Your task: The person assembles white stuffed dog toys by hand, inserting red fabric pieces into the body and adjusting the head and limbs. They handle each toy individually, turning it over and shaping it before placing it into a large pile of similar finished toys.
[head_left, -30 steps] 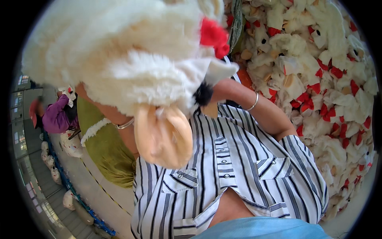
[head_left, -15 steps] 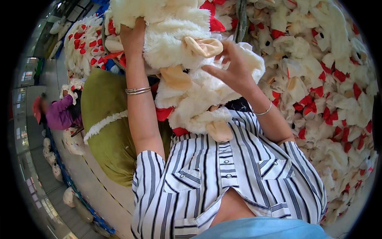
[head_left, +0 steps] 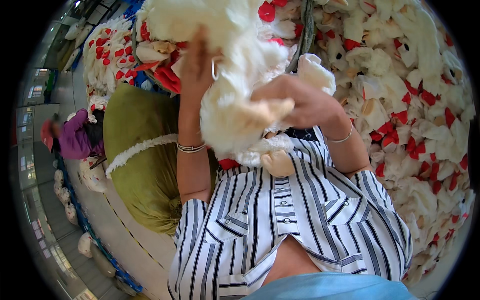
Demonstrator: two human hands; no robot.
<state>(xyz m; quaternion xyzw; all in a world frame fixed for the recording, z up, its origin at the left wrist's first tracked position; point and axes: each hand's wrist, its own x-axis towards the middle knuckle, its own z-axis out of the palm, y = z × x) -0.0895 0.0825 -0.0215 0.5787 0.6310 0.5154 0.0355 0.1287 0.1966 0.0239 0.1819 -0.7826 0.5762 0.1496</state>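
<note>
Lowered since half a second ago, and drawn nearer the chest: white plush toy [head_left: 235, 95], now held up between both hands above the striped shirt [head_left: 280, 220]. Left hand [head_left: 197, 65] flat against the toy's left side, fingers stretched upward and sunk in the fur, a ring showing. Right hand [head_left: 300, 100] curled over the right side, fingers bent and closed on a tan limb. Heaped on the right, a pile of plush toys [head_left: 415, 110]; on the left, a green sack [head_left: 140, 160].
</note>
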